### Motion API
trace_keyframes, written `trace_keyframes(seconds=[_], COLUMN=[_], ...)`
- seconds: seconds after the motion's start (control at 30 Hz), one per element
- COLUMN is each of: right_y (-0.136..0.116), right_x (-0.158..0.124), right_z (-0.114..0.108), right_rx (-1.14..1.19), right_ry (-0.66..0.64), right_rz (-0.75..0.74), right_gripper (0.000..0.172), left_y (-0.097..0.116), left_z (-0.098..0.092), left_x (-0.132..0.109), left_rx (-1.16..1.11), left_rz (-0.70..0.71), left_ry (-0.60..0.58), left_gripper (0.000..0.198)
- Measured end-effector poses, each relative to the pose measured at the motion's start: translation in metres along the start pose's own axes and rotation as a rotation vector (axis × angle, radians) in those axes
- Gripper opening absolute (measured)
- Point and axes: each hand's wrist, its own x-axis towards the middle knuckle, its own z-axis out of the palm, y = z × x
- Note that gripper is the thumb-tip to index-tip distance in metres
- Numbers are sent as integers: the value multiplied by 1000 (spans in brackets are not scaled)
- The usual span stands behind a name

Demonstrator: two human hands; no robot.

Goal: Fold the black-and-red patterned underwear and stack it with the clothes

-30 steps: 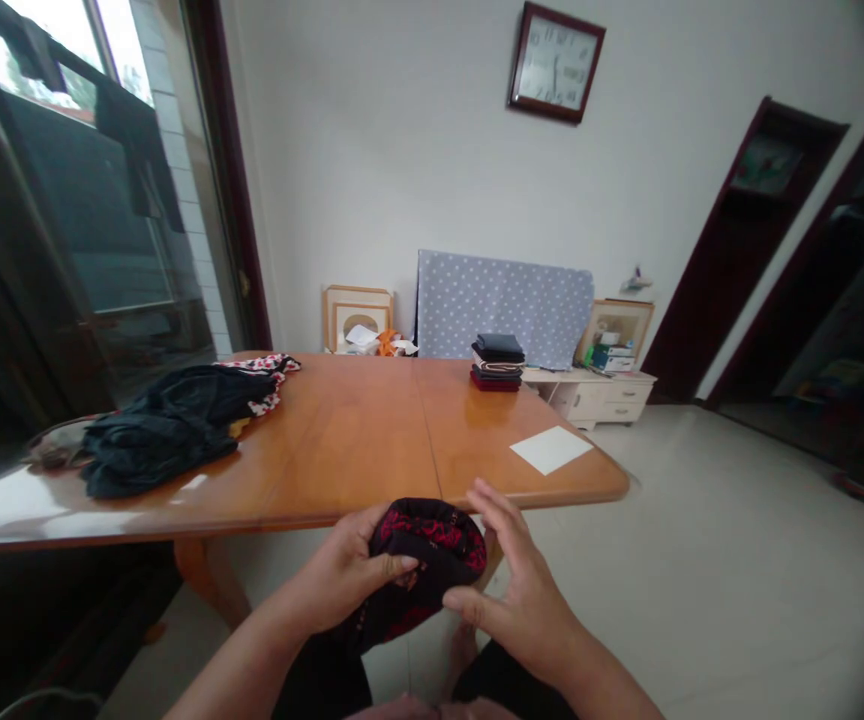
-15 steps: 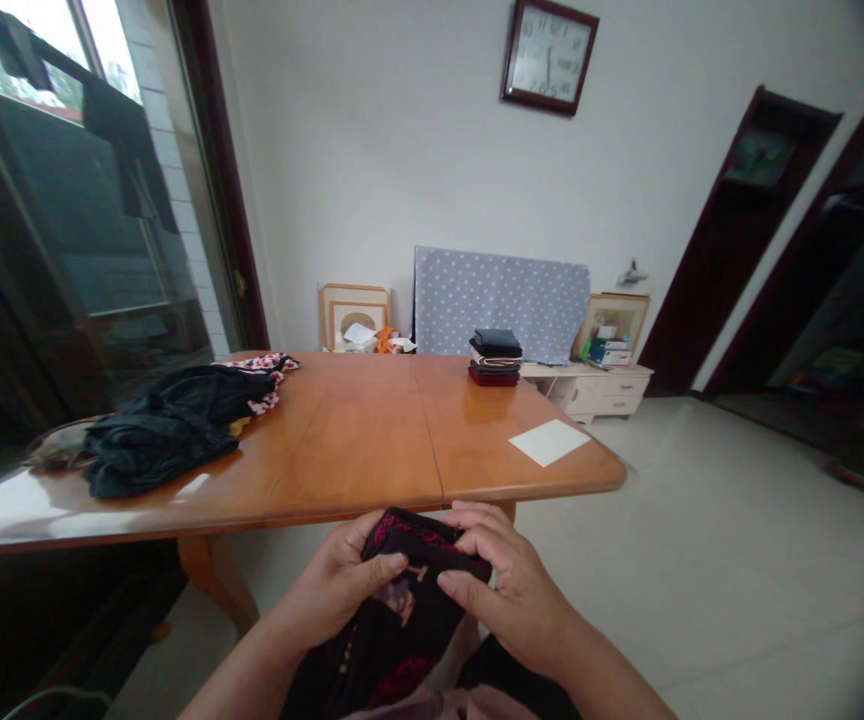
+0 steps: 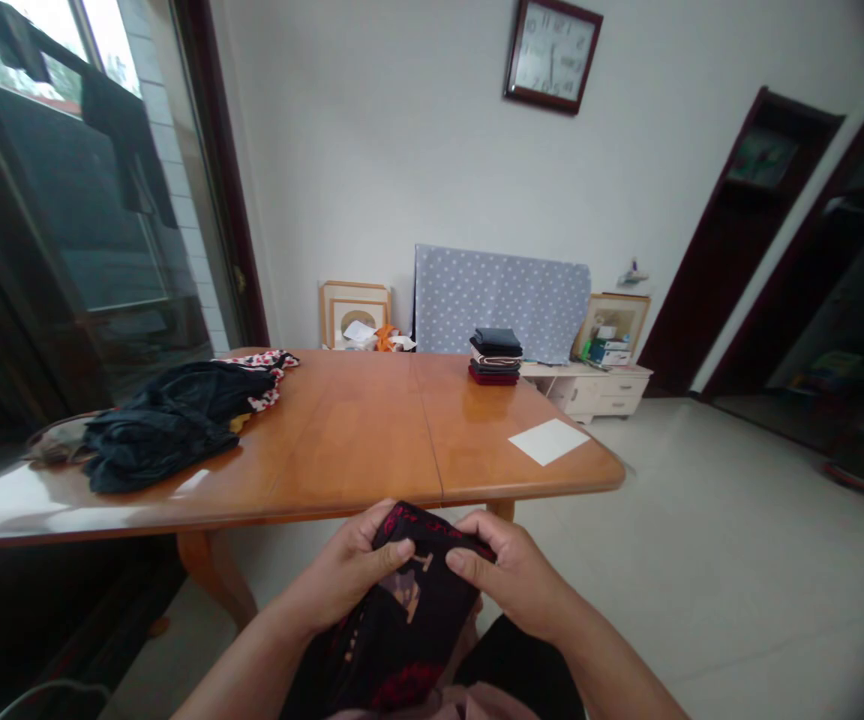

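Black cloth (image 3: 441,598), six o'clock: gripped by left hand (image 3: 349,572) and right hand (image 3: 516,572), the latter's fingers spread one second earlier. Clock (image 3: 554,56), one o'clock: numerals partly legible.

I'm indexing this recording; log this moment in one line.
left hand: holds dark patterned cloth | right hand: holds its other side | table: clothes heap left; folded stack, white sheet right

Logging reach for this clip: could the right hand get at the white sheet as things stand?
Probably, after letting go: the right hand pinches the dark patterned cloth, but nothing visible covers the white sheet or blocks the way.
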Motion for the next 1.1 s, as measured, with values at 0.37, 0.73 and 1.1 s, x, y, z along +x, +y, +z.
trace_keyframes(seconds=[0.37, 0.73, 1.1], right_y=[-6, 7, 18], right_x=[13, 8, 9], right_z=[-1, -16, -7], right_rx=[55, 252, 380], right_ry=[-27, 184, 298], right_rz=[4, 84, 94], right_gripper=[48, 54, 60], left_y=[0, 14, -2], left_z=[9, -2, 0], left_x=[27, -1, 11], left_rx=[156, 415, 507], left_rz=[196, 235, 238], left_ry=[101, -32, 98], left_gripper=[29, 45, 24])
